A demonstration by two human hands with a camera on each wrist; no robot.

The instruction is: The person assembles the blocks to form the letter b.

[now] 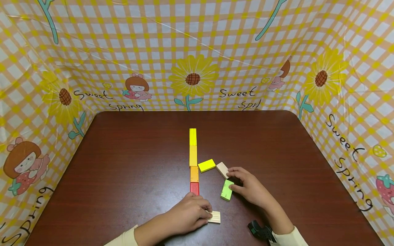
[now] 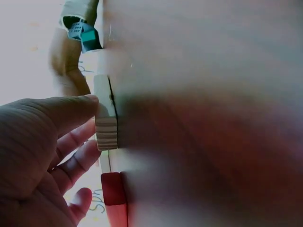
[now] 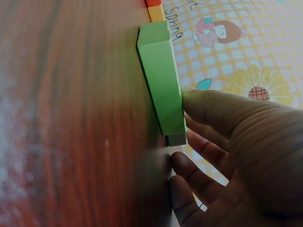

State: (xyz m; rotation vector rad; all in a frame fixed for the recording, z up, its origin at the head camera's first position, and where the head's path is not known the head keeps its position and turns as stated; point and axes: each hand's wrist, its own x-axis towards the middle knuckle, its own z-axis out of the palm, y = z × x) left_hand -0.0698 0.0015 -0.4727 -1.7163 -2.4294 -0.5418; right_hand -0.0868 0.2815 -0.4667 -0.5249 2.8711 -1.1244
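My left hand (image 1: 187, 213) pinches the left end of a pale wooden block (image 1: 216, 217) between thumb and fingers. In the left wrist view, the striped end of this wooden block (image 2: 106, 134) faces the camera. Beyond that hand lies a red block (image 1: 194, 188). The thumb of my right hand (image 1: 252, 188) touches the edge of a light green block (image 1: 226, 190). Its index finger reaches a beige block (image 1: 222, 169) just beyond. The right wrist view shows the green block (image 3: 163, 80) lying flat, with the other fingers loosely bent beside it.
From the red block, a straight line runs away through an orange block (image 1: 194, 174), an amber block (image 1: 193, 155) and a yellow block (image 1: 193, 137). Another yellow block (image 1: 207, 165) lies angled beside it. A black wrist device (image 1: 260, 231) is at the right sleeve. Patterned cloth (image 1: 160, 41) surrounds the table.
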